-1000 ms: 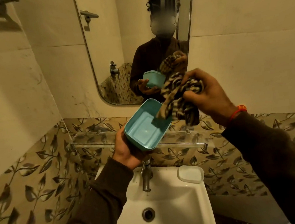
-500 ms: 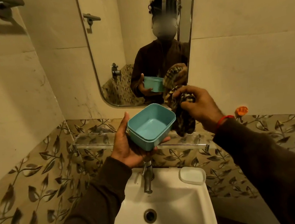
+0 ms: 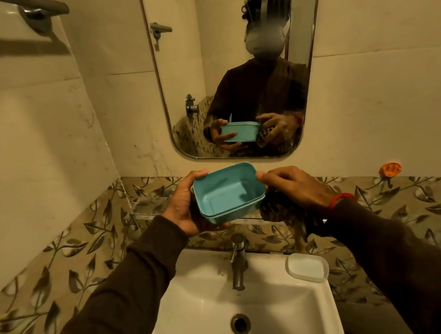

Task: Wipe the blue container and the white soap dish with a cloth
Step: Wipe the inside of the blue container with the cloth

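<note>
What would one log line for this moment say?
left hand: holds blue container | right hand: cloth, touches rim | soap dish: on sink

A white sink (image 3: pixel 256 297) sits low — its tap (image 3: pixel 237 261) at the rear rim, a mirror (image 3: pixel 232 64) above, an orange hook (image 3: pixel 391 169) (wall-mounted) up right.

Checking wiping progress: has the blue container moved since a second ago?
Yes. The blue container has levelled out and come down from in front of the mirror toward the tap.

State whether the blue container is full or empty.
Empty: the blue container is tilted toward the camera, and its bare inside floor and walls show, with nothing in it.
</note>
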The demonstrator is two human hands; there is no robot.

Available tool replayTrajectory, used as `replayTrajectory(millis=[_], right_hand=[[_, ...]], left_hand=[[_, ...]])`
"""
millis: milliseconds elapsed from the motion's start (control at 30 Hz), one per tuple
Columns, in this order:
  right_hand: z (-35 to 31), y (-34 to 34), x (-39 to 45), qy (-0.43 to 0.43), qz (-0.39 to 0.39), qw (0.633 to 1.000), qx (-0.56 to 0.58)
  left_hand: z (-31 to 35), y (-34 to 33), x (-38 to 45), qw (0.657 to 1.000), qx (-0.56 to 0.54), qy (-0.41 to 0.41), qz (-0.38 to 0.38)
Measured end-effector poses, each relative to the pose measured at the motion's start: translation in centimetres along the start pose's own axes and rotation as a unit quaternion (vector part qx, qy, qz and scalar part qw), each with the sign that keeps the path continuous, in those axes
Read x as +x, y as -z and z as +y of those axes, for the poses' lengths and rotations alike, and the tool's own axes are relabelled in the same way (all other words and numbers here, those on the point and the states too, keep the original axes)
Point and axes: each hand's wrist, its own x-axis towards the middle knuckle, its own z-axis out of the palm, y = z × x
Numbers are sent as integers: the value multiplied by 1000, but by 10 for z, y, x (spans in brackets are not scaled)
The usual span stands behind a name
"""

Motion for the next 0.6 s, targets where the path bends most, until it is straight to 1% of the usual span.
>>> replayTrajectory(millis=[67,133,267,400,500,600], right_hand=[[1,-5,5,13,-8,998,-58],[2,-11,13,9,-9,996,-83],[6,-25,34,-13,18,989,-144],[7,-45,59,-37,54,985,-158],[5,-62,76,-40,51,988,-142],[4,-82,93,-37,35,989,-136]], left_hand=[[1,5,4,1000,13,1,14],[5,10,8,999,18,0,28],[14,20,16,997,33,-25,63],[25,35,20,981,86,-95,143],[27,47,25,965,118,-149,183],[31,64,35,938,150,-205,234]])
